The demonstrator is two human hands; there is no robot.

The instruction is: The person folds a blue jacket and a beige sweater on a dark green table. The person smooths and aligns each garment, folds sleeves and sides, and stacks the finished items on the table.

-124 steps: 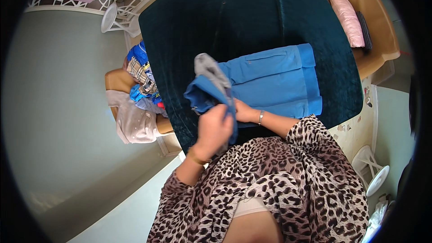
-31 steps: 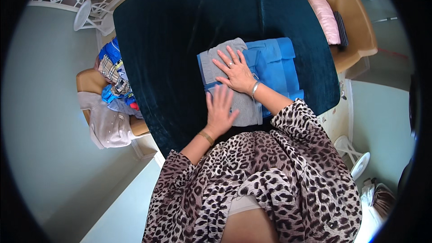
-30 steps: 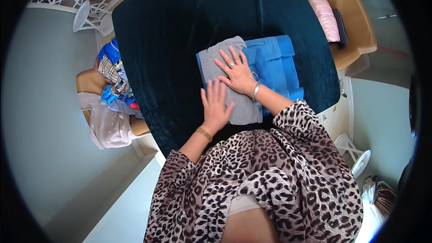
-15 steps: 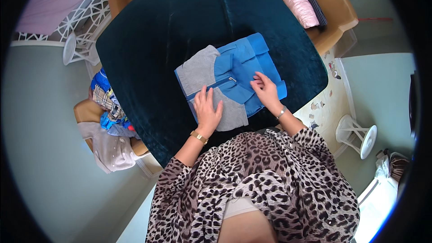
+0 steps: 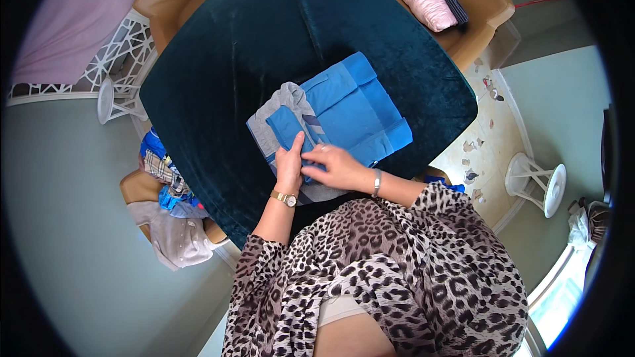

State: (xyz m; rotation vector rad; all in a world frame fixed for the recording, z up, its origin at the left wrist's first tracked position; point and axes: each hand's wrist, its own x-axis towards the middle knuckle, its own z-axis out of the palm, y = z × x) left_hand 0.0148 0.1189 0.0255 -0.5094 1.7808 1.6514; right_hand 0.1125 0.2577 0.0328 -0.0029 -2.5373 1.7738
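My right hand [image 5: 338, 166] has moved in beside my left hand [image 5: 289, 166], fingers of both bent; whether either grips I can't tell. The jacket [image 5: 350, 109] lies on the table [image 5: 192, 79], grey end partly folded over, blue end spread flat, not yet folded

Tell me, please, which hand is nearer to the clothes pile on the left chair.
Left. The left hand is at the blue-grey garment, right of the clothes pile; the right hand is farther right, beside the left.

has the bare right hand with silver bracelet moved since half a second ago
Yes: the right hand has moved left and toward the near edge of the dark teal velvet table.
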